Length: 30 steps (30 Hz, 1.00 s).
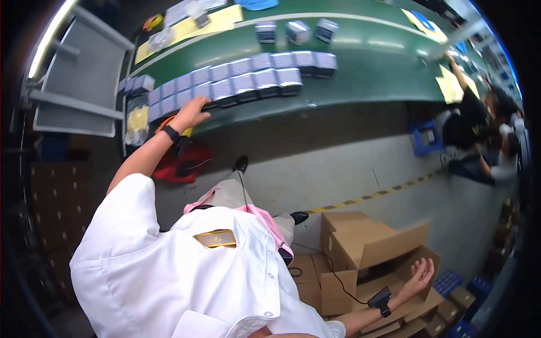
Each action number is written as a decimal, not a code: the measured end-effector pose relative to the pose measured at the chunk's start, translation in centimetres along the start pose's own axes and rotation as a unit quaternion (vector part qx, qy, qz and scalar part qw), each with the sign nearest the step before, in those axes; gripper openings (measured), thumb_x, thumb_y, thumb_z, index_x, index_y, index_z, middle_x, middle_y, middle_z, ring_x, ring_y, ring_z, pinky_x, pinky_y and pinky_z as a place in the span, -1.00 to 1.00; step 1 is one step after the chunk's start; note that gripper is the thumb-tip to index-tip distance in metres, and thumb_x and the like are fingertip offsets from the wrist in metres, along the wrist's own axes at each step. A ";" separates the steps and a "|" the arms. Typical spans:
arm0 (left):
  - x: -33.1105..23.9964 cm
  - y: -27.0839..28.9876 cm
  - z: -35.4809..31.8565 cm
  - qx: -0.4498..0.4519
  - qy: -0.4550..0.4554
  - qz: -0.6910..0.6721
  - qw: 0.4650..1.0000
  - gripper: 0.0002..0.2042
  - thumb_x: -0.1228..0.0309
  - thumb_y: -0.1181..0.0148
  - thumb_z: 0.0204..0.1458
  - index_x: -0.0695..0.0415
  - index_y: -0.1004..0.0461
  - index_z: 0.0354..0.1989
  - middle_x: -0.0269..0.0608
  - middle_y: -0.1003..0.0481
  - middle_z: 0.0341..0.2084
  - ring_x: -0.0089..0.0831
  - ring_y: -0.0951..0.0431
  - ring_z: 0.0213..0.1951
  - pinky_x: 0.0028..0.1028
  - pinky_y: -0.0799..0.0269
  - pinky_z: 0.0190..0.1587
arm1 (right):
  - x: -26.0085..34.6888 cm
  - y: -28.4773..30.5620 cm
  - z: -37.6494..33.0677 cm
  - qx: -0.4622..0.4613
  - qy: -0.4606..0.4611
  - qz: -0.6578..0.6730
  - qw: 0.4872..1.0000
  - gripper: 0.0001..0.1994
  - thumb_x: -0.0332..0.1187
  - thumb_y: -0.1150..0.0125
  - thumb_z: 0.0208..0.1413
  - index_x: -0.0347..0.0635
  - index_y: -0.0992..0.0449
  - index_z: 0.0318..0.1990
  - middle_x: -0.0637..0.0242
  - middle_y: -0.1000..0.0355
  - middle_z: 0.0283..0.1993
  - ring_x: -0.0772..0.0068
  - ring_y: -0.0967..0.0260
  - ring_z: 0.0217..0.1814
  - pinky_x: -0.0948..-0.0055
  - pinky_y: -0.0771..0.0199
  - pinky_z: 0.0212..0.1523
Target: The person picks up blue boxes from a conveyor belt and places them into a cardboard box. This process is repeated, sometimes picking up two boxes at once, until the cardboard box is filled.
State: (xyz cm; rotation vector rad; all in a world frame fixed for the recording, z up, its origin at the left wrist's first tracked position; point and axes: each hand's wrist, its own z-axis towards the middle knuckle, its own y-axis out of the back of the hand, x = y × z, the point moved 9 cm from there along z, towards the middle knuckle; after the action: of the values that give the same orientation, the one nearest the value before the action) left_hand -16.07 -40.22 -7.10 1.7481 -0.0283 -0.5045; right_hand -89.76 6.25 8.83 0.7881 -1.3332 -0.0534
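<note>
Left hand (pixel 191 112) spread flat on the rows of small boxes (pixel 236 84) on the green belt (pixel 366 73); right hand (pixel 420 276) open, empty, over cardboard cartons (pixel 360 242).

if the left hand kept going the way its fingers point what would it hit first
Most likely the rows of small purple-grey boxes on the green conveyor belt; the left hand already reaches their near edge, though contact is hard to judge.
</note>
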 end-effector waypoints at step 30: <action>60.7 13.8 -2.4 -0.039 0.341 0.254 0.904 0.12 0.52 -0.53 -0.29 -0.13 0.07 0.51 -0.09 0.06 0.49 0.06 0.05 0.49 0.42 -0.10 0.27 | 44.9 -105.0 -68.1 0.411 0.592 -0.137 0.679 -0.03 0.12 -0.60 -0.33 -0.04 -0.30 0.29 0.17 -0.27 0.28 -0.03 -0.23 0.32 -0.57 -0.28 0.04</action>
State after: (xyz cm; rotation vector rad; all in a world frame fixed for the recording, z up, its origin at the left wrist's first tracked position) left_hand 43.07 -58.81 -13.08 1.6693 0.0329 0.4925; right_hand 23.64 -60.15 -11.27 1.4124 0.1194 0.7686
